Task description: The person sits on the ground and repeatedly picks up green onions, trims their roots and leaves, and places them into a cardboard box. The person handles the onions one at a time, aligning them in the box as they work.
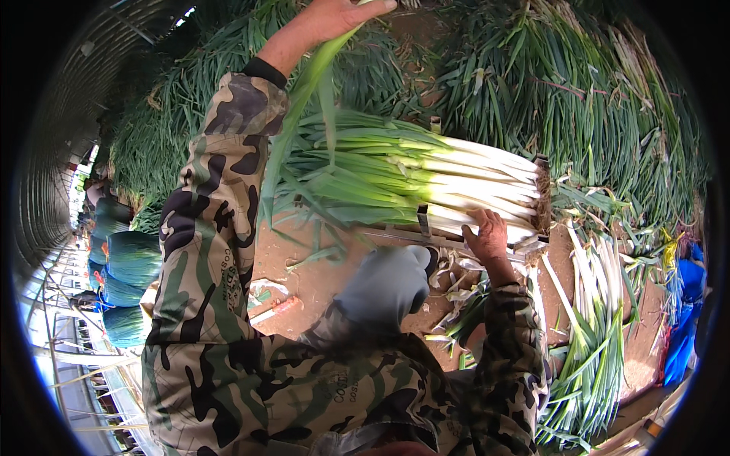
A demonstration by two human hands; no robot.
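Note:
High at the top edge, my left hand [347, 16] grips a long green onion [311, 85]; its green leaves trail down beside my sleeve, and its upper end leaves the picture. A thick layer of green onions [399, 171] lies across a low metal rack [423, 221], white stems to the right and leaves to the left. The fingers of my right hand [489, 235] rest slightly spread on the white stems nearest me, with no stem clearly enclosed. At the right end, the roots are against a dark upright end piece [542, 194] of the rack.
Large heaps of green onions [559, 97] stand behind the rack and at upper left [165, 131]. More loose onions [596, 285] lie on the ground at right, near a blue sheet [687, 319]. Tied bundles [134, 259] are stacked at left. Leaf scraps [456, 285] litter the brown ground.

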